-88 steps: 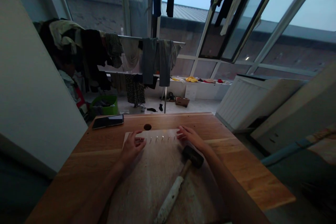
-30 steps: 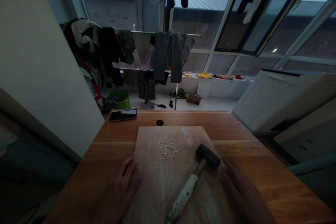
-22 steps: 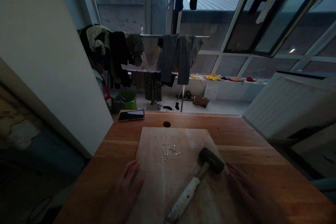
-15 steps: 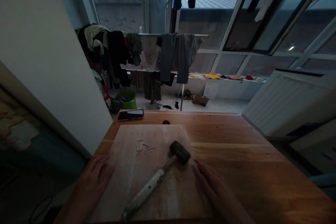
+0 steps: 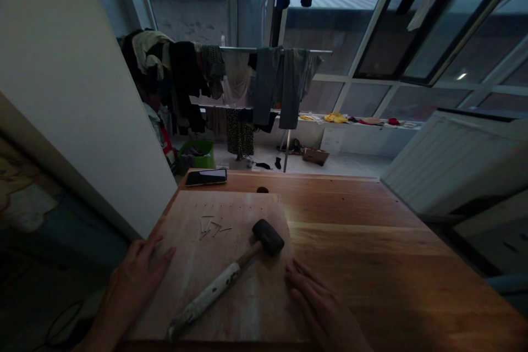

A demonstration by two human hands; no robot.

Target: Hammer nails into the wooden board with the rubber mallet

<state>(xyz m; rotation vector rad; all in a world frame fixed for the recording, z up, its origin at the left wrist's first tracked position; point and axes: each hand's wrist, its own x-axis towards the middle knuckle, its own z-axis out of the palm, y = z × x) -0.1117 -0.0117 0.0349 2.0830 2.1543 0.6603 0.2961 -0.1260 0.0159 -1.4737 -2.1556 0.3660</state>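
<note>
A wooden board (image 5: 231,297) lies flat on the table, with a mallet (image 5: 269,237) resting diagonally across it. The mallet has a black head and a worn white-and-brown handle. Several thin nails (image 5: 212,226) are scattered on the board, and a row of small dark dots runs along its far edge. At the board's left edge is my left hand (image 5: 134,280), thumb and fingers apart, the thumb over the wood. My right hand (image 5: 315,297) rests against the right edge, its fingers stretched out. Neither hand touches the mallet.
Behind the board, a phone (image 5: 206,177) lies at the table's far left corner, near a small dark round thing (image 5: 262,190). The wooden table (image 5: 371,242) stretches off to the right. Beyond it stands a rack of clothes (image 5: 268,85) and a green basket (image 5: 202,154).
The board has slid left across the table, carrying the mallet and nails with it. Both hands have shifted left along with its edges.
</note>
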